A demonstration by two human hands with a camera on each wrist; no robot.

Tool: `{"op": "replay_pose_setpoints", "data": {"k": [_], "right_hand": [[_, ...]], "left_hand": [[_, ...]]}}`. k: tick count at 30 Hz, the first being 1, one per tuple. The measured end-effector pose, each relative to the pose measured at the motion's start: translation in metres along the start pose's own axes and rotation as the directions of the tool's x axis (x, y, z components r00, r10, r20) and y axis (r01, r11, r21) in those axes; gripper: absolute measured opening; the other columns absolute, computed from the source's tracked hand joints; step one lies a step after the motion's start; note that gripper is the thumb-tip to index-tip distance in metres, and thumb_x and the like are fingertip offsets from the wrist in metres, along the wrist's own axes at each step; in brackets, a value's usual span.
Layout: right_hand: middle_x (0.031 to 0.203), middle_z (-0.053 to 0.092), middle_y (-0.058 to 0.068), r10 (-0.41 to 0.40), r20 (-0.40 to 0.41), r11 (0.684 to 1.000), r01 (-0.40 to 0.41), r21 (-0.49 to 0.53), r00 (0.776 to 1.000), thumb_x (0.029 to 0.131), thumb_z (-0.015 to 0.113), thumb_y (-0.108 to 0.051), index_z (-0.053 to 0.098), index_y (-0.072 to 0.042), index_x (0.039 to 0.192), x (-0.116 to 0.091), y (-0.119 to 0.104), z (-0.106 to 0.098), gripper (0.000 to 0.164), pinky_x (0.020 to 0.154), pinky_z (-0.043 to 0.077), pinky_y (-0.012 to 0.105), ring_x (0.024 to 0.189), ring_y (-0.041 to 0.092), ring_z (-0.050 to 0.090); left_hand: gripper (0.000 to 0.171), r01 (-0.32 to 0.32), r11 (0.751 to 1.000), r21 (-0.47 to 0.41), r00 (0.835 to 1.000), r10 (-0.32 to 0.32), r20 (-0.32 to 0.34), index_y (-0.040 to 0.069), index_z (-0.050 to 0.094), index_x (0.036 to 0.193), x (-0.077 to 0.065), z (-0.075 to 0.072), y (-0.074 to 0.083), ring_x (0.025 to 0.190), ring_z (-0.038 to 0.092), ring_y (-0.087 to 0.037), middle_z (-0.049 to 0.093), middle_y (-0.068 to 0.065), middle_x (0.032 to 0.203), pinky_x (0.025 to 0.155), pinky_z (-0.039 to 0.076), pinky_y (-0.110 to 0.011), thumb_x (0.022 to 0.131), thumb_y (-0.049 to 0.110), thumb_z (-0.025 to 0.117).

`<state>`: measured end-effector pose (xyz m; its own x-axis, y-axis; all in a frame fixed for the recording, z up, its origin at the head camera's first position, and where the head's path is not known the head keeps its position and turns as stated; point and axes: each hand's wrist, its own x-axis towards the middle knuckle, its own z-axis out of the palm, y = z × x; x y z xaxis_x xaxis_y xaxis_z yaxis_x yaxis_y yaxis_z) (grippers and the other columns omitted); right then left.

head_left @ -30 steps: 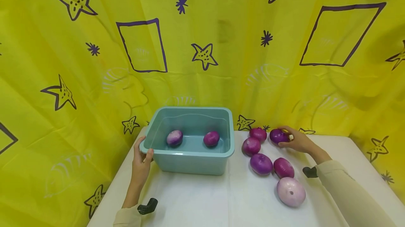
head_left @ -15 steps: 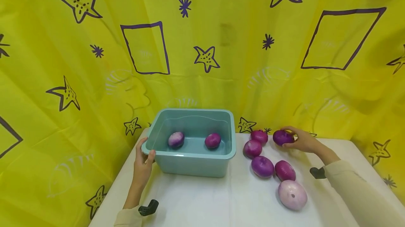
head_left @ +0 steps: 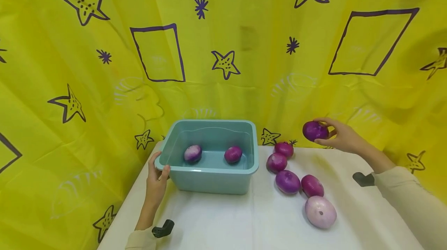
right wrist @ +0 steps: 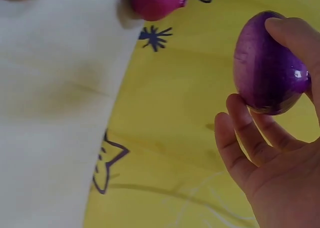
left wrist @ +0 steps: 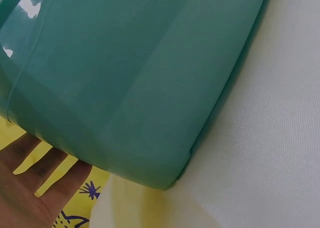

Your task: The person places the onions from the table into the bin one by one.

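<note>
My right hand (head_left: 343, 137) holds a dark purple onion (head_left: 315, 131) up off the table at the back right. In the right wrist view the thumb lies over one side of that onion (right wrist: 265, 63) and the fingers come round the other. My left hand (head_left: 156, 184) grips the near left corner of a teal plastic tub (head_left: 209, 180), thumb on the rim. The left wrist view shows its fingers (left wrist: 65, 180) against the outside of the tub wall (left wrist: 115, 88). Inside the tub lie a pale purple onion (head_left: 193, 153) and a magenta onion (head_left: 233, 154), apart from each other.
Several onions stand right of the tub on the white table (head_left: 216, 219): two magenta ones at the back, a purple onion (head_left: 288, 182), another magenta onion (head_left: 312, 185) and a large pale onion (head_left: 320, 212) nearest me. A yellow patterned curtain (head_left: 258, 99) hangs behind.
My right hand has lifted the dark purple onion from the table and moved it slightly right. The left hand and the tub have stayed in place.
</note>
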<state>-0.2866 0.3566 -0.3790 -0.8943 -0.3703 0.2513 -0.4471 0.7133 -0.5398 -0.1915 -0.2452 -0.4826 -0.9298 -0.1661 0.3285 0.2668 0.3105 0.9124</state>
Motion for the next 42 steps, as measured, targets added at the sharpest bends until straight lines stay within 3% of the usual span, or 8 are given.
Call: {"op": "replay_pose_setpoints", "data": {"k": [4,13,24,29,35,42], "right_hand": [[0.123,0.059,0.027,-0.002,-0.044,1.0,0.002,0.009,0.999,0.086,0.084,-0.018,0.05,-0.006,0.146,0.004,-0.011,-0.011,0.069,0.06,0.057,0.027,0.093,0.042,0.067],[0.128,0.055,0.023,0.012,-0.099,1.0,-0.01,0.024,0.995,0.087,0.083,-0.018,0.047,-0.008,0.15,0.006,-0.025,-0.022,0.073,0.069,0.053,0.015,0.1,0.045,0.064],[0.129,0.056,0.022,0.016,-0.116,1.0,-0.014,0.018,0.993,0.087,0.083,-0.021,0.048,-0.01,0.15,0.007,-0.032,-0.023,0.073,0.068,0.054,0.016,0.1,0.044,0.062],[0.129,0.056,0.021,0.04,-0.109,0.999,-0.039,0.01,0.993,0.087,0.084,-0.024,0.049,-0.012,0.149,0.009,-0.035,-0.025,0.072,0.069,0.054,0.017,0.101,0.043,0.063],[0.128,0.057,0.023,-0.009,-0.077,1.0,0.008,-0.02,0.997,0.086,0.085,-0.022,0.051,-0.01,0.147,0.014,-0.044,-0.027,0.071,0.069,0.055,0.019,0.096,0.041,0.066],[0.129,0.06,0.021,-0.064,-0.034,0.996,0.061,-0.06,0.997,0.084,0.086,-0.02,0.054,-0.01,0.145,0.035,-0.066,-0.028,0.07,0.072,0.056,0.024,0.093,0.035,0.068]], "left_hand": [[0.058,0.004,1.0,-0.001,1.0,-0.004,-0.002,0.022,0.023,0.159,0.002,-0.001,0.0,0.134,0.048,-0.047,0.037,-0.019,0.158,0.1,0.048,-0.061,0.107,0.019,0.05],[0.058,-0.007,1.0,0.016,1.0,0.008,-0.018,0.022,0.025,0.159,0.002,0.0,0.002,0.133,0.049,-0.047,0.038,-0.019,0.157,0.099,0.049,-0.061,0.107,0.018,0.051],[0.058,-0.01,1.0,-0.004,1.0,0.01,-0.008,0.021,0.024,0.159,0.004,0.0,0.002,0.135,0.046,-0.049,0.035,-0.019,0.159,0.099,0.046,-0.065,0.107,0.019,0.051],[0.058,-0.013,1.0,0.002,1.0,0.013,-0.015,0.021,0.025,0.158,0.003,0.0,0.002,0.133,0.048,-0.048,0.036,-0.019,0.158,0.099,0.047,-0.065,0.107,0.018,0.051],[0.058,-0.013,1.0,0.008,1.0,0.013,-0.02,0.02,0.025,0.158,0.0,0.001,0.002,0.132,0.05,-0.048,0.037,-0.02,0.158,0.098,0.047,-0.065,0.106,0.018,0.052],[0.058,-0.017,1.0,0.01,1.0,0.017,-0.015,0.02,0.024,0.159,0.0,0.001,-0.001,0.133,0.049,-0.049,0.037,-0.02,0.158,0.098,0.048,-0.063,0.107,0.019,0.051]]}}
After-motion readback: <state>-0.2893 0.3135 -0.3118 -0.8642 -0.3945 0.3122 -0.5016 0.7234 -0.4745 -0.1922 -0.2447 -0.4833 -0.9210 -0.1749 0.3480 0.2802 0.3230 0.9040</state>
